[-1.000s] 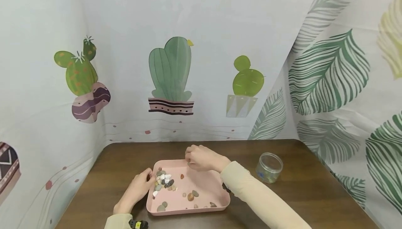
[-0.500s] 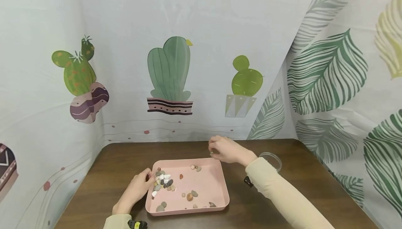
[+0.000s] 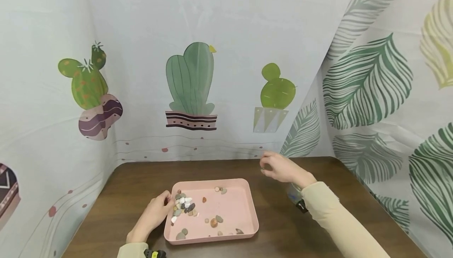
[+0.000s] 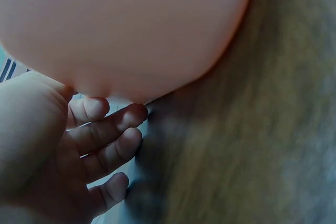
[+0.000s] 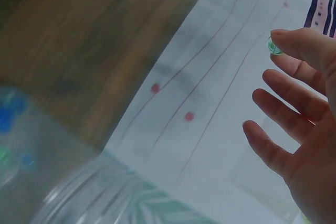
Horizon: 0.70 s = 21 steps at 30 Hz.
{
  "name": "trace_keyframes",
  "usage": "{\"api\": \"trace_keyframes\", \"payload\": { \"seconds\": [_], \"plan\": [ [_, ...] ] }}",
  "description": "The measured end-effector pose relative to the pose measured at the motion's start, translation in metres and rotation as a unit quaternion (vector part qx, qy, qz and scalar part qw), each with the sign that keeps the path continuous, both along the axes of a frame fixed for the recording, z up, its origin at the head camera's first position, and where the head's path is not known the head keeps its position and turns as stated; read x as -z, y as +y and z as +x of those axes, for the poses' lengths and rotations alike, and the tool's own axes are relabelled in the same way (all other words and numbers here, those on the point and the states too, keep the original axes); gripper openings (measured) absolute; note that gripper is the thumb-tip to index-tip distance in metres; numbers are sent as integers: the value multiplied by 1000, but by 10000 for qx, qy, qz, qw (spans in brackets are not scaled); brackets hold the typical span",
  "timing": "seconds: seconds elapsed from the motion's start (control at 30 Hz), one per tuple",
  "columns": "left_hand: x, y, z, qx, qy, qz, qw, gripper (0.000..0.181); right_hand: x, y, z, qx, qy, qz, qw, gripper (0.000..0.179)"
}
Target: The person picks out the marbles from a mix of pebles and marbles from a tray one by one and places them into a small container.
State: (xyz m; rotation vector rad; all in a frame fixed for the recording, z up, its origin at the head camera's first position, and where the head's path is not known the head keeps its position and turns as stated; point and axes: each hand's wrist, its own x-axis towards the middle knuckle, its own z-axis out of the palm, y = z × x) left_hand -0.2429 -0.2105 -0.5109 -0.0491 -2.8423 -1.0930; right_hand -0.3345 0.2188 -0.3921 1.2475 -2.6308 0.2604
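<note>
My right hand (image 3: 281, 167) is raised over the table beyond the tray's right side. Between thumb and index finger it pinches a small green glass marble (image 5: 274, 46); the other fingers are spread. A pink tray (image 3: 240, 211) lies on the table, its left side held by my left hand (image 3: 152, 212) at the rim. In the left wrist view, fingertips (image 4: 131, 116) sit against the tray's outer wall. Pebbles (image 3: 182, 205) in white, grey and brown cluster along the tray's left inside, with several more scattered. A clear jar (image 3: 293, 192) is partly hidden behind my right wrist.
Blue and green pieces (image 5: 6, 119) show inside the jar in the right wrist view. The brown wooden table (image 3: 141, 179) ends at a white cloth backdrop (image 3: 233, 93) printed with cacti and leaves.
My right hand has moved right from over the tray's far edge toward the jar. A small group of pebbles it covered near that edge now shows. The left hand stays at the tray.
</note>
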Motion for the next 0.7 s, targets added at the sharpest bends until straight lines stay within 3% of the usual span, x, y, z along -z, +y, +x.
{"api": "trace_keyframes", "payload": {
  "seconds": [0.3, 0.57, 0.7],
  "plan": [
    [-1, -1, -1, 57, 78, 19, 10000, 16, 13, 51, 3, 438, 151, -131, 9988, 10],
    [-3, -1, 0, 33, 96, -32, 9999, 17, 21, 81, 5, 485, 445, -467, 9967, 17],
    [-1, 0, 2, 42, 100, 12, 9999, 16, 26, 93, 9, 767, 285, -498, 9954, 16]
  ]
}}
